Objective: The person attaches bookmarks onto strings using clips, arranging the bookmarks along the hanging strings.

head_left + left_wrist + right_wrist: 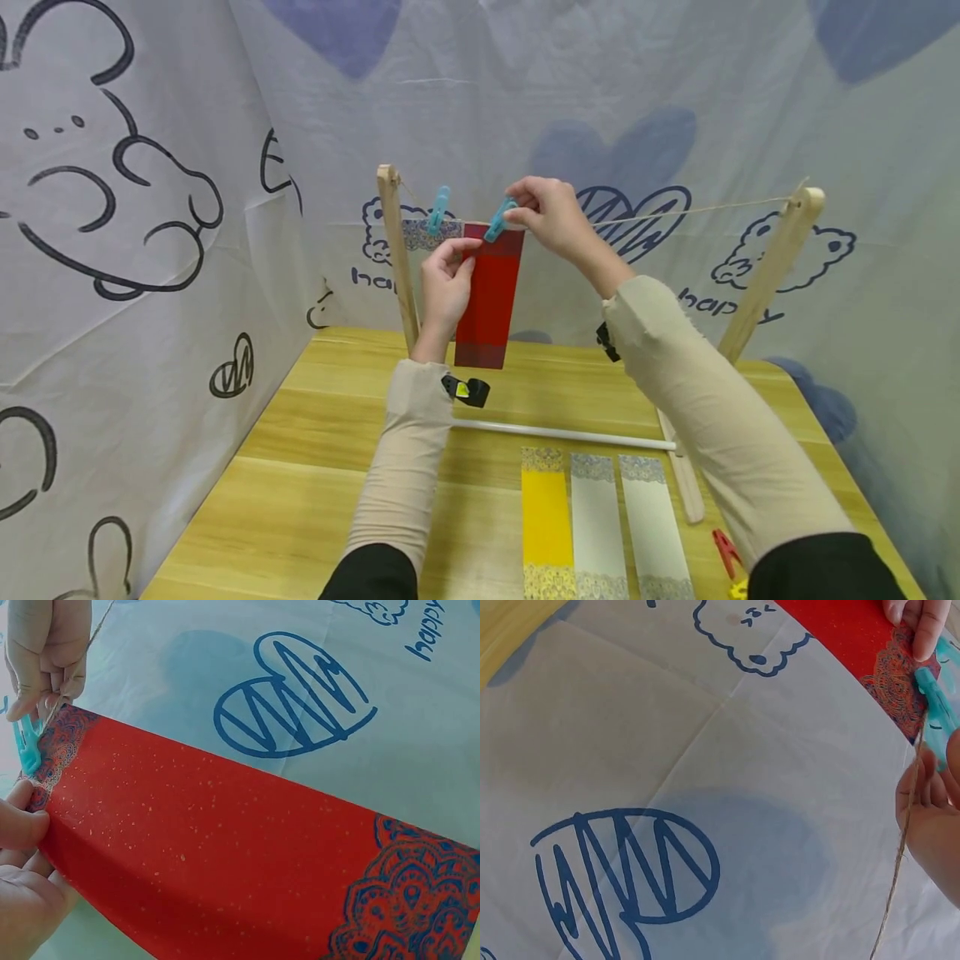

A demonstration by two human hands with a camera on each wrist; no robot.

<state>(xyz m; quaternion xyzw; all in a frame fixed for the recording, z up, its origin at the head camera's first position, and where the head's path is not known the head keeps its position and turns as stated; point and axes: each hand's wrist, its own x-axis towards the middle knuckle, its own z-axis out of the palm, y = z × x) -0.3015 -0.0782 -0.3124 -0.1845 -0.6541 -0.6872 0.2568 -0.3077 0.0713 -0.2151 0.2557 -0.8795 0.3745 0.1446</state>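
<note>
A red paper strip [489,292] with patterned ends hangs down from the string [690,210]. My left hand [446,287] pinches its upper left edge between thumb and fingers. My right hand [553,212] grips the handles of a blue clothespin [500,220], whose tip lies over the strip's top edge at the string. In the left wrist view the clothespin [28,746] crosses the patterned end just above the left thumb. Left of it, another blue clothespin [438,210] sits on the string over a strip with a patterned top [420,234], mostly hidden behind my left hand.
Wooden posts [772,271] hold the string at both sides, joined low by a white rod [562,432]. On the table [300,483] lie a yellow strip [547,517] and two pale strips [597,525]. A red clothespin [726,552] lies near my right forearm.
</note>
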